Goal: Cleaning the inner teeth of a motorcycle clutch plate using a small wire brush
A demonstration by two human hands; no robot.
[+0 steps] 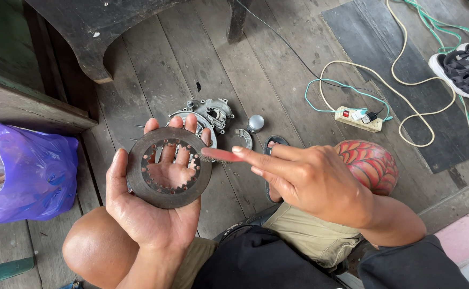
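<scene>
- Resting flat on the open palm of the left hand [148, 206] is a dark, rusty clutch plate [168, 167], a flat ring with teeth cut round its inner edge; the fingers lie spread and mostly straight under it, their tips showing past the far rim and through the middle opening.
- The right hand [309, 182] has its fingers closed around a small red-handled brush [221, 156], index finger stretched along the handle, the brush head touching the ring's right edge.
- Just beyond the ring, on the wooden plank floor [277, 75], lies a grey metal engine cover [210, 113], with a small silver cap [256, 123] just beside it.
- A purple plastic bag [28, 174] sits at the left.
- A white power strip [358, 119] with cream and green cords lies to the right, a sandal [466, 68] further off.
</scene>
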